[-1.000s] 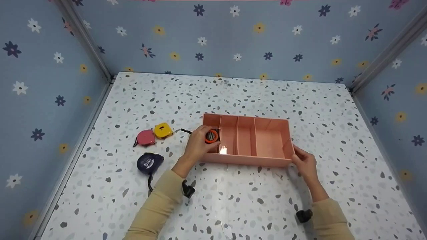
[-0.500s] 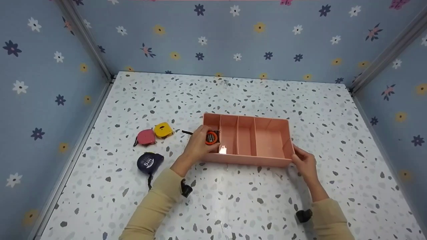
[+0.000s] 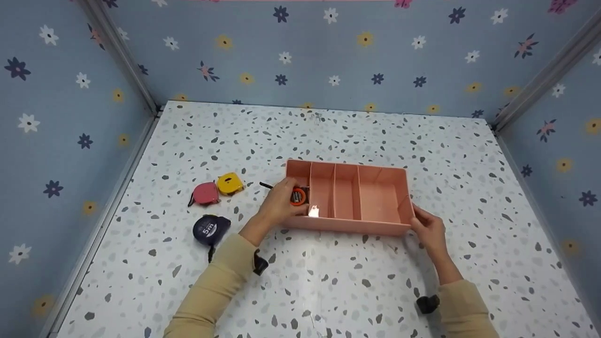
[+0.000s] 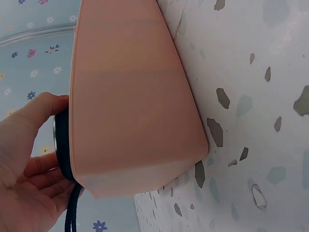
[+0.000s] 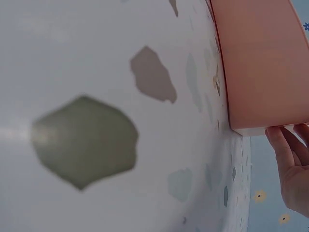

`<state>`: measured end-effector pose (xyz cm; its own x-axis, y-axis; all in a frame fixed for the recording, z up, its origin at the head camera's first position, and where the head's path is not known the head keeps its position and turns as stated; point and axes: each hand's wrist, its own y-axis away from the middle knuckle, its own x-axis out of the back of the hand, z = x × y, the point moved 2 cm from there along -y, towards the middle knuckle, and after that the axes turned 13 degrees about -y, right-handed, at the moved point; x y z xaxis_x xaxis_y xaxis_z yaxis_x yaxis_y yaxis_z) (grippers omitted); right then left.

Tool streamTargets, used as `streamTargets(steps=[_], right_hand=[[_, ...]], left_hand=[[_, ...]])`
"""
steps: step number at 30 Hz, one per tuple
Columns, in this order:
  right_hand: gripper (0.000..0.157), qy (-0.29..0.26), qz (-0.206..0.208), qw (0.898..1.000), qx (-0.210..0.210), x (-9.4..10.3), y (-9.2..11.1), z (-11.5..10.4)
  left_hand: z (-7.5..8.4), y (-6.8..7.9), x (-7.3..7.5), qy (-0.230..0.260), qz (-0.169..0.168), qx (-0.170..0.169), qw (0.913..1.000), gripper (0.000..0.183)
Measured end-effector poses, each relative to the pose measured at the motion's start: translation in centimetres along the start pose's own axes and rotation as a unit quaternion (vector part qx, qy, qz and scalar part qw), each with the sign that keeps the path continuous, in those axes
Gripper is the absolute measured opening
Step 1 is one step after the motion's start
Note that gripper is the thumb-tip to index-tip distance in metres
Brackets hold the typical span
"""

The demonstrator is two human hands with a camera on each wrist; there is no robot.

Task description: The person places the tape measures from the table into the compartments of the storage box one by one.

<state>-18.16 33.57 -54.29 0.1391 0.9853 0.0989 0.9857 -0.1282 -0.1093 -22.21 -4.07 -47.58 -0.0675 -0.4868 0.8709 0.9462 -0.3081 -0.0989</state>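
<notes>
My left hand (image 3: 277,202) grips a black tape measure with an orange ring (image 3: 297,196), low in the leftmost compartment of a pink divided box (image 3: 347,227). In the left wrist view, the thumb and fingers hold the tape measure (image 4: 62,145) at the box rim, and its dark strap (image 4: 72,208) hangs down outside. The tape's lower part is hidden by the box wall. At the box's right end, the fingertips of my right hand (image 3: 429,230) rest against the end wall; the right wrist view shows the fingers (image 5: 280,145) fairly straight there.
Left of the box lie a yellow tape measure (image 3: 229,184), a pink one (image 3: 205,193) and a dark blue one (image 3: 210,229) with a strap. The speckled white table (image 3: 328,291) meets flowered blue walls (image 3: 328,56) at the back and sides.
My left hand has sunk slightly with the orange-ringed tape measure, deeper into the left compartment; its strap has shifted a little right. My right hand and the box stay still.
</notes>
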Motion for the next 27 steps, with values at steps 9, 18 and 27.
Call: streamTargets(steps=[9,18,27], right_hand=[[0.040,-0.007,0.010,1.000,-0.010,-0.1,-0.1,0.0],[0.043,-0.006,0.024,1.000,0.002,1.0,-1.0,3.3],[0.040,-0.007,0.013,1.000,0.003,0.2,-0.2,1.0]], left_hand=[[-0.4,-0.3,0.1,-0.037,-0.011,-0.034,0.9987,0.050],[-1.0,-0.5,-0.1,-0.055,-0.026,-0.052,0.9968,0.048],[-1.6,-0.7,-0.7,-0.056,-0.029,-0.072,0.9954,0.047]])
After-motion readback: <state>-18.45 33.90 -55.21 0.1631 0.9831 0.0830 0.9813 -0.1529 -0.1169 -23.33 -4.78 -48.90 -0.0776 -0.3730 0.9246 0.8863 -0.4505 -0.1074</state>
